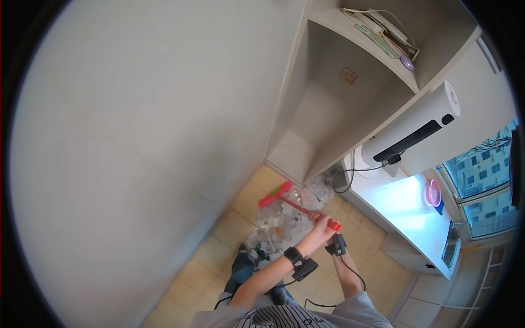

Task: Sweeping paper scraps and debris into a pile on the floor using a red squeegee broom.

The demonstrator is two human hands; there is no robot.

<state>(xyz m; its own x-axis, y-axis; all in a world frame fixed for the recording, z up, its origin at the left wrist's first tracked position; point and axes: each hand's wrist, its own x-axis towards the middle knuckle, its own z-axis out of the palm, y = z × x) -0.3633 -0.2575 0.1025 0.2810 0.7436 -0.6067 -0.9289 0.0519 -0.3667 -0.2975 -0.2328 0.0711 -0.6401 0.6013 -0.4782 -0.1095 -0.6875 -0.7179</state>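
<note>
Both of my hands are closed on the red handle of a broom [293,205]. My left hand [327,230] grips close to the handle's end. Partly behind it, my right hand [316,215] also wraps the handle, just nearer the broom head. The pink broom head [275,194], with a green patch in its middle, rests by the floor's wall-side edge, touching or just above the litter. A pile of crumpled whitish scraps [287,223], perhaps paper and plastic, spreads below it and up to my feet. A small orange piece [277,230] lies among them.
A pale wall [143,123] rises on the left. Ahead stands an open cabinet [328,110] with cables and devices on its upper shelf. At right are a counter [393,205], a white cylindrical appliance [410,127] with a hanging cord, a pink basin [433,192] and a sink [451,242].
</note>
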